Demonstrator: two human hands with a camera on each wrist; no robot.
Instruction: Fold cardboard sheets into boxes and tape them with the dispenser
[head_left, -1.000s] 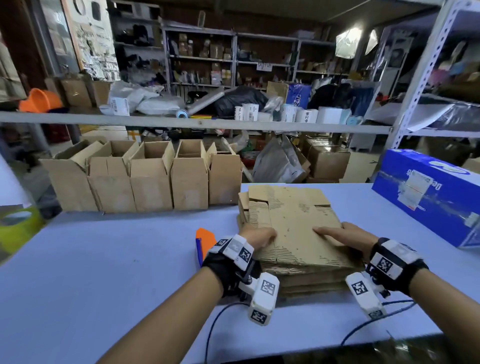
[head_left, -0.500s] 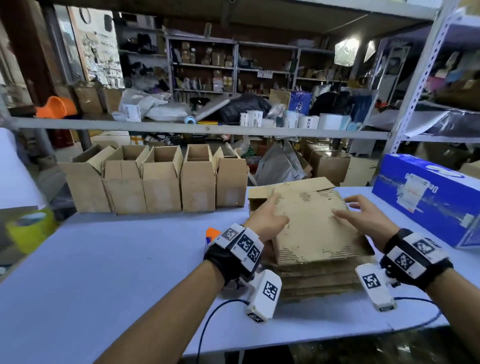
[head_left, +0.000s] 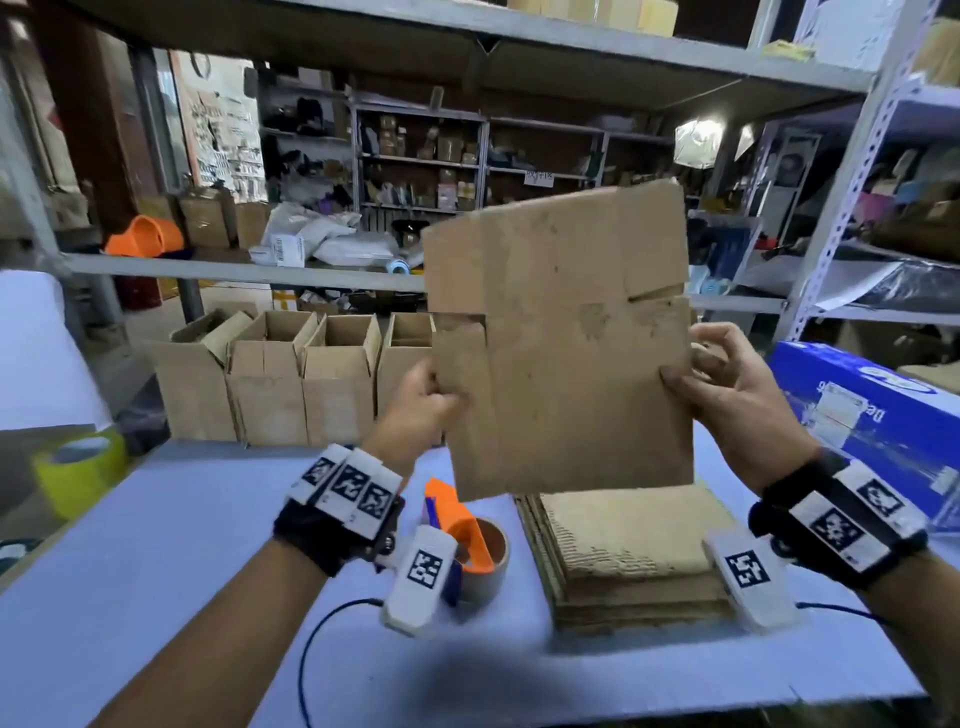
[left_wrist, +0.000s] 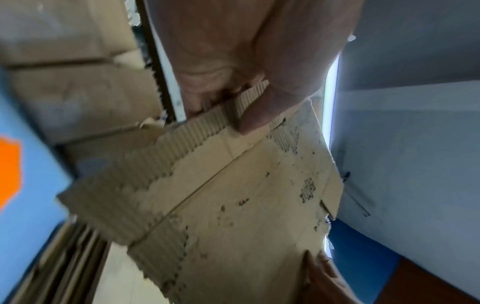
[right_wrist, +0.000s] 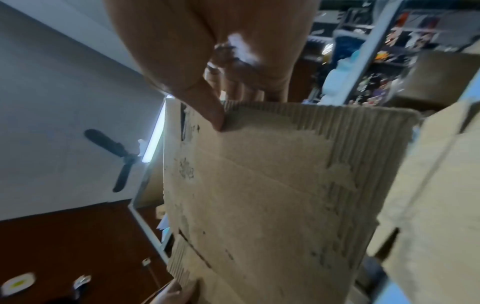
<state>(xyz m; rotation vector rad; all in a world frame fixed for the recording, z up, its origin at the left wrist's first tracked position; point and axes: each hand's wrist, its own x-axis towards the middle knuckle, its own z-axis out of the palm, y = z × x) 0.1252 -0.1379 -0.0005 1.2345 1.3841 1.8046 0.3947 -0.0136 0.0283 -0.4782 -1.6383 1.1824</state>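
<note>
Both hands are up in front of the chest, holding one flat cardboard sheet (head_left: 561, 343) upright between them — well clear of the table (head_left: 156, 597).

Left hand (head_left: 421, 410) pinches the sheet's left edge, thumb on the near face, fingers behind it. The left wrist view shows the thumb (left_wrist: 262, 109) clamped over the ragged corrugated edge.

Right hand (head_left: 737, 395) pinches the right edge, thumb on the near face and fingers curled behind. In the right wrist view the thumb tip (right_wrist: 213, 115) presses on the face just below the top edge.

The sheet is creased and slotted, still flat, with its near face scuffed and partly stripped to the flutes.

Directly under it, the stack of flat sheets (head_left: 623, 551) lies on the table. The tape dispenser (head_left: 457, 525) — orange, with a brown roll — sits just left of the stack, below the left wrist, untouched.

A row of open boxes (head_left: 291, 379) stands along the far edge of the table. A blue carton (head_left: 872, 415) lies at the right, and a yellow tape roll (head_left: 78, 467) sits at far left.
</note>
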